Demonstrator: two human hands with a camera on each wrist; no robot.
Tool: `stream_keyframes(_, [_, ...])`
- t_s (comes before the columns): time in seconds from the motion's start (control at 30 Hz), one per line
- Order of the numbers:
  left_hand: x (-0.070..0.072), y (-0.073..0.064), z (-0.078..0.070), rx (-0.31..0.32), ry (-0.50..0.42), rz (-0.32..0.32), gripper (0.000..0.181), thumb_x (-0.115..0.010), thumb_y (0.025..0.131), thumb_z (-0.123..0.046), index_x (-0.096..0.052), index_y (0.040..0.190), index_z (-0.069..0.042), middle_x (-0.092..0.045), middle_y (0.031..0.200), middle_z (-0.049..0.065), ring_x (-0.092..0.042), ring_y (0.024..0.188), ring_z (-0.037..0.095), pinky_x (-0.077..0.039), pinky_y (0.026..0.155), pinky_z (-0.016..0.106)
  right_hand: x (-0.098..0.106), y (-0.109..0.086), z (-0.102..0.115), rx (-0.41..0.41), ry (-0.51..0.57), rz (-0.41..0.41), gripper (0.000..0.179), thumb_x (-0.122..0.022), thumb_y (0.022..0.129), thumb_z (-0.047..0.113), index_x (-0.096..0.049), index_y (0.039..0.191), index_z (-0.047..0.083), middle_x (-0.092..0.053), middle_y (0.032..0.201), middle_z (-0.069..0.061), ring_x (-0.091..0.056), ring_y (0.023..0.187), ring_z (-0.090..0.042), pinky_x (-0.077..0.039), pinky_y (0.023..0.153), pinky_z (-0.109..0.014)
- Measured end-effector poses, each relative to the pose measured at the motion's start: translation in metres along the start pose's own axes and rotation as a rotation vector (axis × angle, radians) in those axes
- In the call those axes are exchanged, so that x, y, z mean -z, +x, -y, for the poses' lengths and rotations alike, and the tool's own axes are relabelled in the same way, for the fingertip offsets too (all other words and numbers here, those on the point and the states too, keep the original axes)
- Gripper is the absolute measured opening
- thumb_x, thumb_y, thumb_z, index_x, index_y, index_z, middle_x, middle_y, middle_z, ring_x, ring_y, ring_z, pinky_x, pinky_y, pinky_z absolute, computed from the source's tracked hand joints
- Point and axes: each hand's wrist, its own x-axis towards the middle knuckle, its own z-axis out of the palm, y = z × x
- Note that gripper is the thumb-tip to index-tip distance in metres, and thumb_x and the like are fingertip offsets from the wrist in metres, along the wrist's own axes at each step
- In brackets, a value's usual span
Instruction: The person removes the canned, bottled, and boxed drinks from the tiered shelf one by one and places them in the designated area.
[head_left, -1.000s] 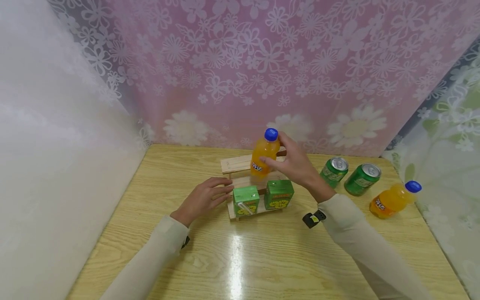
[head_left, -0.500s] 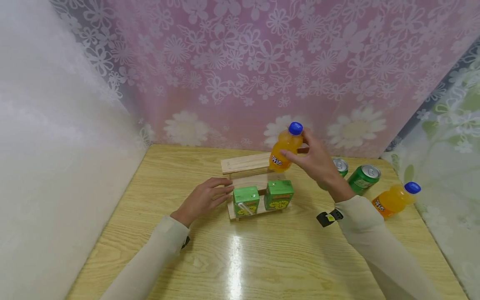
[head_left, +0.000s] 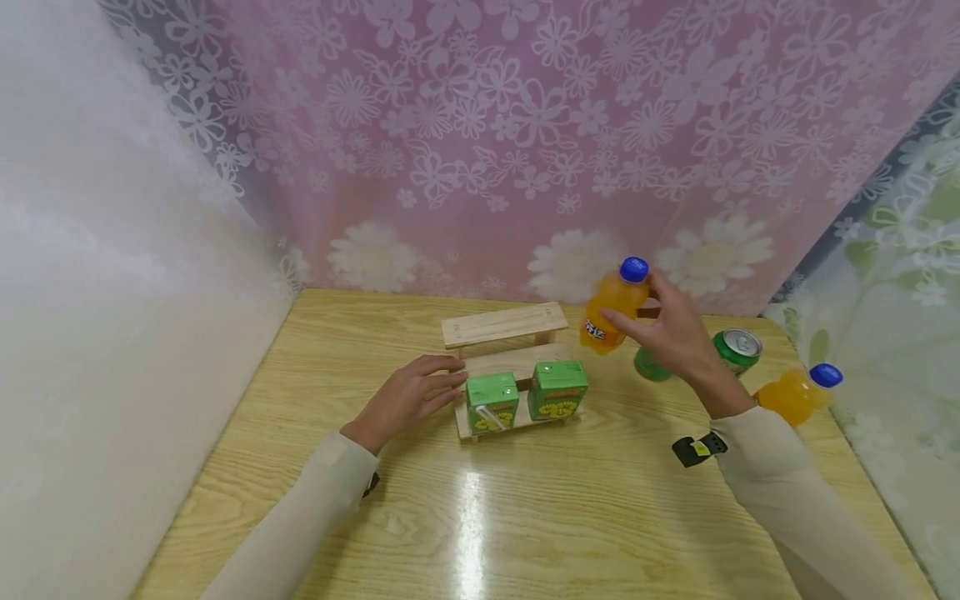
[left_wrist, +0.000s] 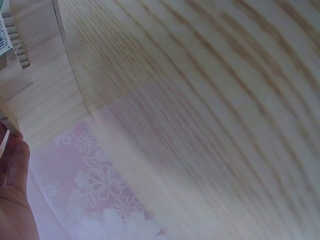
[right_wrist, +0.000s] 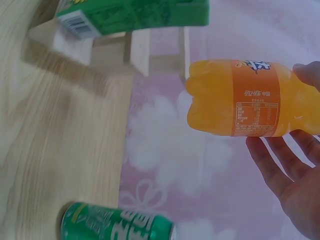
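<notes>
My right hand (head_left: 671, 333) holds an orange soda bottle (head_left: 611, 310) with a blue cap, off the table to the right of a small wooden stepped stand (head_left: 504, 325). In the right wrist view, the thumb and fingers grip the bottle (right_wrist: 255, 97) near its upper part; its base faces the stand. My left hand (head_left: 412, 396) rests its outstretched fingers against the stand's left side. In the left wrist view, its fingertips (left_wrist: 17, 145) touch a wooden edge. Two green drink cartons (head_left: 491, 402) stand on the lowest step, the left one with a straw on its front.
Behind my right hand, two green cans stand on the table, partly hidden; one can (head_left: 742, 346) shows its silver top. A second orange bottle (head_left: 798, 393) stands at the far right. A pink flowered curtain (head_left: 480, 167) hangs along the table's back edge.
My right hand has carried the orange bottle rightward, from above the stand to beside it, and now covers more of the cans. The left hand has stayed at the stand.
</notes>
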Motion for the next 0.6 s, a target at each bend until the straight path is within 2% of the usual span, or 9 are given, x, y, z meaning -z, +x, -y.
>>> stream_keyframes(0.2, [0.001, 0.0, -0.001, 0.016, 0.0, 0.016, 0.037, -0.08, 0.1, -0.016, -0.077, 0.137, -0.01, -0.071, 0.145, 0.008, -0.067, 0.135, 0.026, -0.061, 0.11, 0.042, 0.006, -0.011, -0.014, 0.003, -0.054, -0.032, 0.065, -0.079, 0.103, 0.02, -0.048, 0.158, 0.002, -0.067, 0.134, -0.023, -0.065, 0.123, -0.038, -0.044, 0.09, 0.002])
stream_keyframes(0.4, [0.0, 0.0, -0.001, 0.009, 0.003, 0.003, 0.038, -0.081, 0.099, -0.015, -0.078, 0.136, -0.009, -0.072, 0.144, 0.009, -0.067, 0.135, 0.027, -0.061, 0.11, 0.042, 0.012, -0.02, -0.027, -0.027, -0.065, -0.04, 0.066, -0.079, 0.103, 0.022, -0.048, 0.158, 0.004, -0.065, 0.135, -0.02, -0.061, 0.122, -0.024, -0.046, 0.091, -0.002])
stream_keyframes(0.6, [0.0, 0.0, -0.001, 0.003, 0.008, -0.006, 0.039, -0.082, 0.098, -0.014, -0.078, 0.136, -0.009, -0.072, 0.144, 0.009, -0.067, 0.135, 0.027, -0.061, 0.109, 0.042, 0.018, -0.031, -0.04, -0.052, -0.087, -0.055, 0.068, -0.08, 0.103, 0.021, -0.047, 0.16, 0.004, -0.065, 0.135, -0.022, -0.061, 0.123, -0.036, -0.042, 0.089, 0.004])
